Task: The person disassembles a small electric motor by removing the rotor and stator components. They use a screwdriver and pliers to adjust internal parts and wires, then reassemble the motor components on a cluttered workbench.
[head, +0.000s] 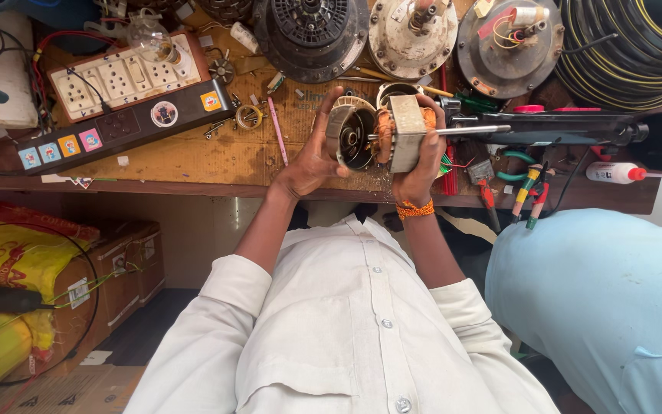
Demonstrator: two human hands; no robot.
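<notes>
Here's my white shirt (pixel 346 322) at the bottom of view, both sleeves rolled up, forearms running up toward twelve o'clock. My left hand (pixel 312 157) is wrapped around the round metal end cap (pixel 350 136), fingers curled over its rim, palm cupping it from the nine o'clock side. My right hand (pixel 421 165), orange thread band (pixel 414 208) at the wrist, is clamped on the motor stator (pixel 406 132), copper windings showing on both sides of the laminated block. The two hands sit close together, the cap just at nine o'clock of the stator, and a steel shaft (pixel 473 130) pokes out toward three o'clock. All of it is held just above the near edge of the wooden workbench (pixel 193 157). At four o'clock of my right hand, a few screwdrivers (pixel 534 195) hang off the bench edge. At ten o'clock lies a black power strip (pixel 124 126) with a switchboard (pixel 120 77) behind it. Farthest off, at twelve, three fan motor housings (pixel 408 31) sit in a row.
</notes>
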